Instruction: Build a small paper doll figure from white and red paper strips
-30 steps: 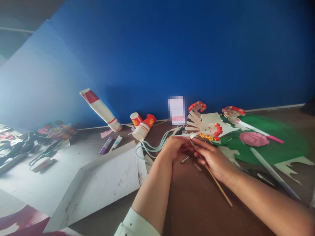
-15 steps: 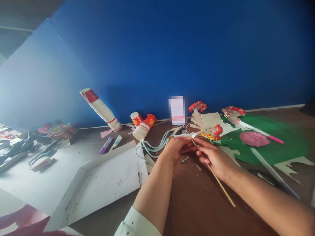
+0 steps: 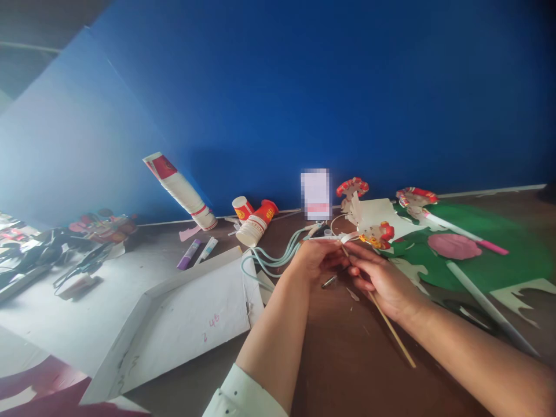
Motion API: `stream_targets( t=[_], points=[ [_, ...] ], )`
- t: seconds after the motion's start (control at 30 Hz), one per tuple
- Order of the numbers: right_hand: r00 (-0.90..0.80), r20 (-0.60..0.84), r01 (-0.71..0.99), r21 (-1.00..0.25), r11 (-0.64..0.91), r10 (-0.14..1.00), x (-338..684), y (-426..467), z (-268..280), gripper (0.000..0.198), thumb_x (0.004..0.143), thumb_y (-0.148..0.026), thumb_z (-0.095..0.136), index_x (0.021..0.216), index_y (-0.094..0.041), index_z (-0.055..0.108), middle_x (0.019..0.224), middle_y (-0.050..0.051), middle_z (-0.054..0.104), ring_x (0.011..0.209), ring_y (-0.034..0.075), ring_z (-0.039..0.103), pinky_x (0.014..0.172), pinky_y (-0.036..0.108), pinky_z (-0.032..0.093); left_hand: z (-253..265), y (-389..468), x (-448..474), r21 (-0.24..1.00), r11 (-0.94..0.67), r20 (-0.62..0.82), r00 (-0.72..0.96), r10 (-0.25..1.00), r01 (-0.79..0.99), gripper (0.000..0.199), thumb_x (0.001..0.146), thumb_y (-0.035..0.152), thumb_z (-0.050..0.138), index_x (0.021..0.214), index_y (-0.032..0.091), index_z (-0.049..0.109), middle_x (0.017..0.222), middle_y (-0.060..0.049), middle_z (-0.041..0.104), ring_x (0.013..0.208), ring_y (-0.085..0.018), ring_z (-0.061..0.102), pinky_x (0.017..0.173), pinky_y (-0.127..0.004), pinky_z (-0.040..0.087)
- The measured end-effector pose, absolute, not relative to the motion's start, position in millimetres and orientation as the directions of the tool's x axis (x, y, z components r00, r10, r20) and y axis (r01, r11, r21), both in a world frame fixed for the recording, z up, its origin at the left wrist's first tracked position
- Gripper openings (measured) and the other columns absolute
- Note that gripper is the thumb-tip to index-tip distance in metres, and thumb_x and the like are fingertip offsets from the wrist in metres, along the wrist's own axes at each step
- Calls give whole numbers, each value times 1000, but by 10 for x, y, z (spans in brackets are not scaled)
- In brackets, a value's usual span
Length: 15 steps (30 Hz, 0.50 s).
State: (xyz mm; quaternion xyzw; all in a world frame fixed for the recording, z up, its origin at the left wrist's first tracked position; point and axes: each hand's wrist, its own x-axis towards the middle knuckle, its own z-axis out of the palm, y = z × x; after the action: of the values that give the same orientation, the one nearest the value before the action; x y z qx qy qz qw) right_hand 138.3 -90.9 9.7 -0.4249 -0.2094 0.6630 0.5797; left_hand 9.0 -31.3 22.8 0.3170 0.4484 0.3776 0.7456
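Observation:
A thin wooden stick (image 3: 393, 335) slants through my right hand (image 3: 382, 281), whose fingers are closed around its upper part. Beside it, my left hand (image 3: 319, 255) is pinched, its fingertips at the stick's top end. A narrow white paper strip (image 3: 348, 237) shows there, between the fingers of both hands. Just behind sits a white paper piece with a red and yellow clay edge (image 3: 377, 234). Below my left hand lies a small metallic piece (image 3: 329, 282) on the brown table. Most of the left fingertips are hidden.
At left lies a white box lid (image 3: 186, 315), with a purple glue stick (image 3: 189, 255) behind it. Paper cups (image 3: 254, 229) and a pale blue cable (image 3: 278, 258) lie near the blue wall. Green paper (image 3: 512, 243), a pink oval (image 3: 454, 245) and a marker (image 3: 467, 233) are at right.
The view has shifted slightly, so the objects sit a little further right. Both hands keep nearly the same pose, the stick still in my right hand.

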Motion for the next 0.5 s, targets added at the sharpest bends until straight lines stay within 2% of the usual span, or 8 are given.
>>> stream_targets(
  t=[0.1, 0.37, 0.5],
  points=[
    [31, -308, -575, -784, -235, 951, 1372, -913, 62, 33, 69, -10, 72, 100, -21, 79, 68, 3, 62, 53, 8, 47, 35, 12, 25, 278, -332, 116, 813, 530, -460, 292, 838, -240, 9, 86, 6, 61, 78, 8, 65, 59, -3, 61, 53, -11, 62, 63, -24, 54],
    [36, -333, -541, -799, -261, 942, 1363, -931, 54, 40, 71, -10, 72, 110, -19, 77, 66, 3, 63, 53, 8, 47, 36, 12, 25, 326, -331, 154, 846, 515, -495, 151, 855, -141, 11, 79, 10, 71, 71, 11, 63, 59, -1, 60, 54, -9, 58, 59, -22, 50],
    [45, -324, -540, -804, -250, 945, 1369, -935, 44, 41, 71, -9, 72, 110, -19, 78, 69, 3, 63, 54, 8, 48, 36, 12, 25, 293, -311, 144, 850, 513, -492, 164, 855, -119, 16, 75, 16, 77, 71, 12, 63, 61, -1, 60, 55, -9, 56, 59, -22, 48]
  ],
)
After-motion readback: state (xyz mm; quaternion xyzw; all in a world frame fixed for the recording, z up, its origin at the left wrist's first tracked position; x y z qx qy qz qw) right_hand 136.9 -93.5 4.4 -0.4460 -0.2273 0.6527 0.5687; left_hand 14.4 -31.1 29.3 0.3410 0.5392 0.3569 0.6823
